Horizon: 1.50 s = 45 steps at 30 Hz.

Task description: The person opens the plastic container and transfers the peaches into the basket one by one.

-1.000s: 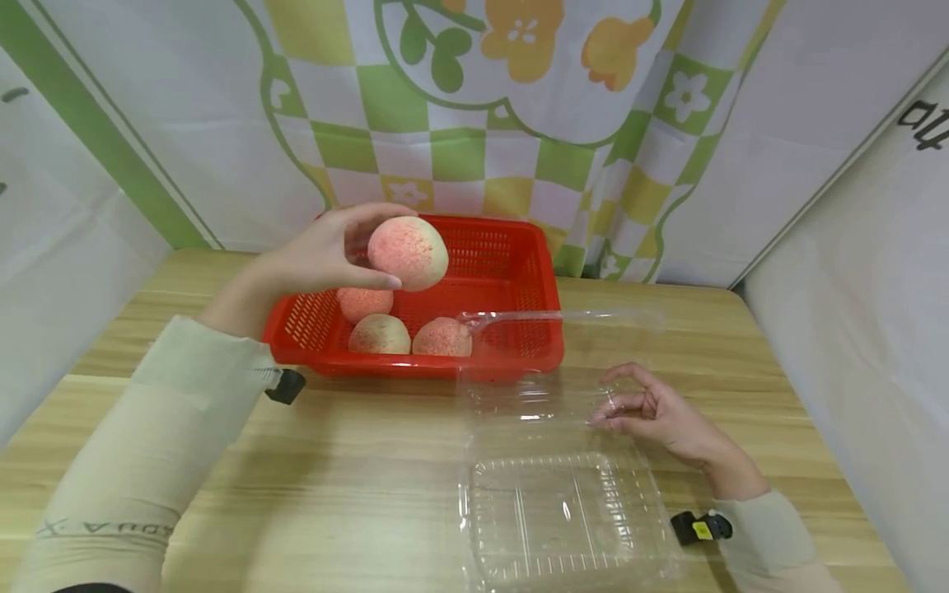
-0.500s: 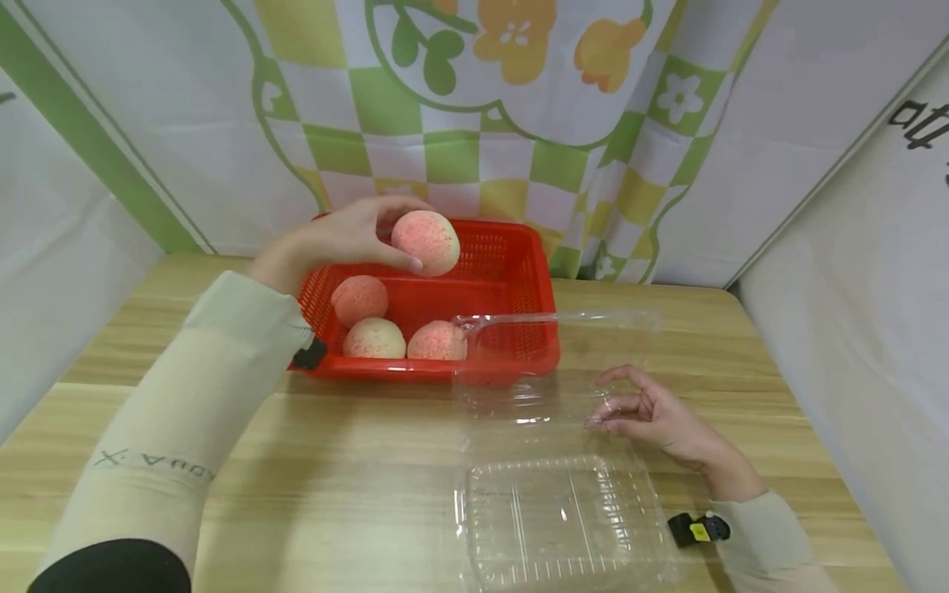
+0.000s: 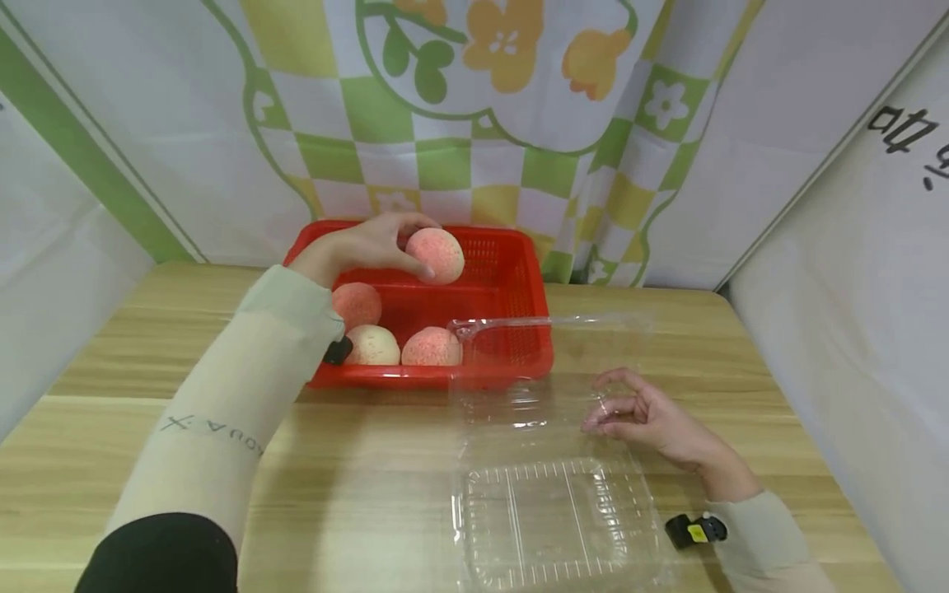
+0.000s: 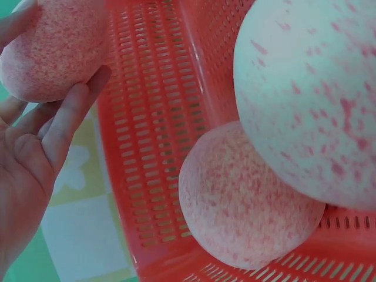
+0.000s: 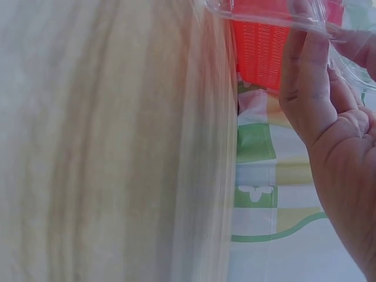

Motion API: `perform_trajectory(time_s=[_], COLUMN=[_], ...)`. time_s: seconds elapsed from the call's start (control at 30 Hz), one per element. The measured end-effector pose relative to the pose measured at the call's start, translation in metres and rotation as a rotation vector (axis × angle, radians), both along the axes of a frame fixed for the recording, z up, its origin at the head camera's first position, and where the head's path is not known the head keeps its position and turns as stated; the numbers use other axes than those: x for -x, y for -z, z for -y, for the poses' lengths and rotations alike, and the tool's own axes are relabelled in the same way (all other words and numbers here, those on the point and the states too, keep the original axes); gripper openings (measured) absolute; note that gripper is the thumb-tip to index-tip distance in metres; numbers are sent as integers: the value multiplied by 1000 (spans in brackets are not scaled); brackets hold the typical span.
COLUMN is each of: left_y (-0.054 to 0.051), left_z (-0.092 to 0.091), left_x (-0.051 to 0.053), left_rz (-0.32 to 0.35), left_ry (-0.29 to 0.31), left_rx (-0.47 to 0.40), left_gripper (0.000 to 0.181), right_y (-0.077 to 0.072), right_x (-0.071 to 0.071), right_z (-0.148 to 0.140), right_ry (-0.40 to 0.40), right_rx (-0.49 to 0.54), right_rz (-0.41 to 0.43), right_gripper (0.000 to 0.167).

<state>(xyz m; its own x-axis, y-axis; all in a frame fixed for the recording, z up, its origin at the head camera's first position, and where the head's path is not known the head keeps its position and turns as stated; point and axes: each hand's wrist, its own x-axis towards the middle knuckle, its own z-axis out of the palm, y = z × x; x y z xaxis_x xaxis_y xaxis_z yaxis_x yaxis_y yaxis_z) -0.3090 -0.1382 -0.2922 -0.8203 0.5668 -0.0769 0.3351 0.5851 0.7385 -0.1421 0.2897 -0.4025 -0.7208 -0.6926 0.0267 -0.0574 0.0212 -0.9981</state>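
Note:
In the head view my left hand (image 3: 374, 245) grips a pink and cream peach (image 3: 436, 256) over the rear part of a red basket (image 3: 400, 379). Below it inside the basket lie a deeper pink peach (image 3: 357, 305), a pale speckled peach (image 3: 372, 346) and another pink peach (image 3: 432, 347). The left wrist view shows thumb and fingers curled round the held peach (image 4: 56, 50). On the right, my right hand (image 3: 652, 424) pinches the edge of a clear plastic clamshell box (image 3: 549, 527), whose raised lid overlaps the basket's front right corner.
The basket and the box stand on a wooden table (image 3: 356, 494). Behind the basket hangs a checked floral curtain (image 3: 437, 165). White cloth walls (image 3: 838, 272) enclose both sides.
My left hand has carried the peach rightward over the basket and farther from the head camera. The right hand keeps its pinch on the box. The head view has shifted slightly.

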Motion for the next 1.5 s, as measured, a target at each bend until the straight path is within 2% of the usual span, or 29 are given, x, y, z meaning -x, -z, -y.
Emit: perform_trajectory(time_s=[0.17,0.27,0.43,0.63,0.67,0.73,0.9,0.97,1.2,1.5], left_y=[7,15,28,37,37,36,33,32,31,24], left_z=[-5,-6,-6,-7,-8,-8,-10,-10,-7,-10], left_x=[4,7,9,8,8,5,-4,-7,-8,-16], left_rz=[49,109,228,264,268,317,578,640,611,749], left_ry=[-1,10,1,-18,-18,-36,-150,-189,-179,-255], left_rx=[60,103,112,136,138,130,28,7,78,-61], left_gripper=[65,66,68,66,65,65,70,72,77,73], right_y=[1,1,0,-1,-1,-1,1,2,2,0], right_x=[-1,-1,-2,-2,-2,-2,-2,-2,-2,-2], right_z=[0,0,1,0,0,-1,-2,-2,0,0], right_ry=[-1,7,21,21,21,19,4,3,7,3], right_rx=[5,-5,-31,-34,-31,-25,-1,5,0,3], right_rz=[12,14,-2,-14,-16,-17,-6,2,1,-5], right_gripper=[53,53,55,53,52,52,53,54,56,54])
